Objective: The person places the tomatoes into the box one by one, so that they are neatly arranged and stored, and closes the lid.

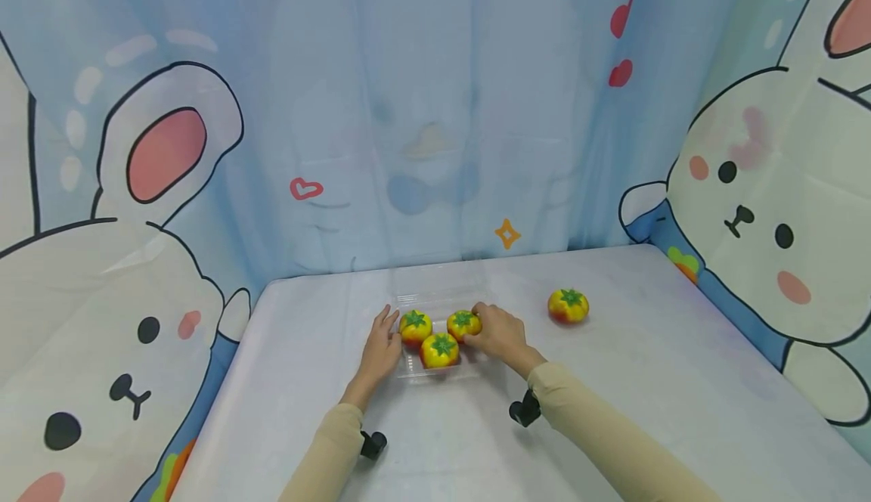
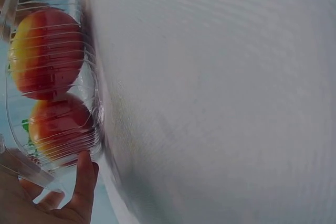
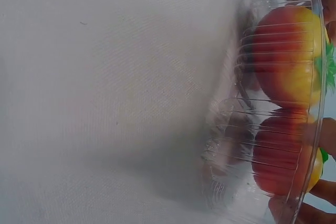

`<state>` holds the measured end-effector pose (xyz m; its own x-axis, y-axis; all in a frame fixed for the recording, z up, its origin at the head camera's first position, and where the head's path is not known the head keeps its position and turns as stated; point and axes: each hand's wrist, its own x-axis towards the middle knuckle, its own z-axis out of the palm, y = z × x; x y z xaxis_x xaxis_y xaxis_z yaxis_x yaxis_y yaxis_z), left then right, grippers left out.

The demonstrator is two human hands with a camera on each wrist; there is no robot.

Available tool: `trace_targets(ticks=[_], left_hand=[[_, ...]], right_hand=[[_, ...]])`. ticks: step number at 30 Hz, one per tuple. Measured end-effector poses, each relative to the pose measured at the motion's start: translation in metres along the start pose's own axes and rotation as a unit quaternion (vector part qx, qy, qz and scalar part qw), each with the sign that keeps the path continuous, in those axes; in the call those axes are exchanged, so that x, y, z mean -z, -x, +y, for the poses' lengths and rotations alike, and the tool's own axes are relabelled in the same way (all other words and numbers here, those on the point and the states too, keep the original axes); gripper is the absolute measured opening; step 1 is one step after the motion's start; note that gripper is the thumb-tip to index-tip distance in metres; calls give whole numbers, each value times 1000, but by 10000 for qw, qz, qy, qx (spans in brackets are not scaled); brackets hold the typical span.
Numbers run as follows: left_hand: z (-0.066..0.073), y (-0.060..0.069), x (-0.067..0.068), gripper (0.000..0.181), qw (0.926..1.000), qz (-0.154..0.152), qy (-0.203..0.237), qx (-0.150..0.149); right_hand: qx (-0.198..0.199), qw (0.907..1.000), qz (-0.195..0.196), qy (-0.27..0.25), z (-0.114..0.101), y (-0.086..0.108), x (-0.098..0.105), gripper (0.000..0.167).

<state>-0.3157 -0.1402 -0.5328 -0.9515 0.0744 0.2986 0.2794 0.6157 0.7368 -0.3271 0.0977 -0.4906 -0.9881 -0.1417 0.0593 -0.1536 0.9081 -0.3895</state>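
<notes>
A clear plastic clamshell box [image 1: 413,373] stands on the table with its lid raised at the back. Three yellow-and-red, tomato-like fruits with green leafy tops sit in it: a left one [image 1: 415,326], a front one [image 1: 439,351] and a right one [image 1: 464,323]. My right hand [image 1: 501,333] pinches the right fruit [image 3: 278,156] between thumb and fingers, inside the box's right end. At the opposite end, my left hand [image 1: 381,348] touches the box wall with extended fingers; one fingertip [image 2: 84,163] lies against the ribbed plastic near the left fruit [image 2: 60,129].
Another fruit [image 1: 568,306] of the same kind lies on the white-covered table [image 1: 646,381], to the right of the box. A blue curtain [image 1: 422,109] with rabbit prints hangs behind and at both sides. Black cameras are strapped at both wrists.
</notes>
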Motion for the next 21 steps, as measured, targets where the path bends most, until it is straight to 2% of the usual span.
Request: trace_targets(ticks=[6,13,21], left_hand=[[0,1,0,49,10000,8,-26,-5],[-3,0,-1,49,9996,103,-26,-251],[-2,0,-1,50,9999,46,-32,-156]], right_hand=[[37,9999,-22,111,1,-1,-3,50],[52,9999,21,155,0,-1,-2,49],[-34,9999,-27,132,0,-1,-3,55]])
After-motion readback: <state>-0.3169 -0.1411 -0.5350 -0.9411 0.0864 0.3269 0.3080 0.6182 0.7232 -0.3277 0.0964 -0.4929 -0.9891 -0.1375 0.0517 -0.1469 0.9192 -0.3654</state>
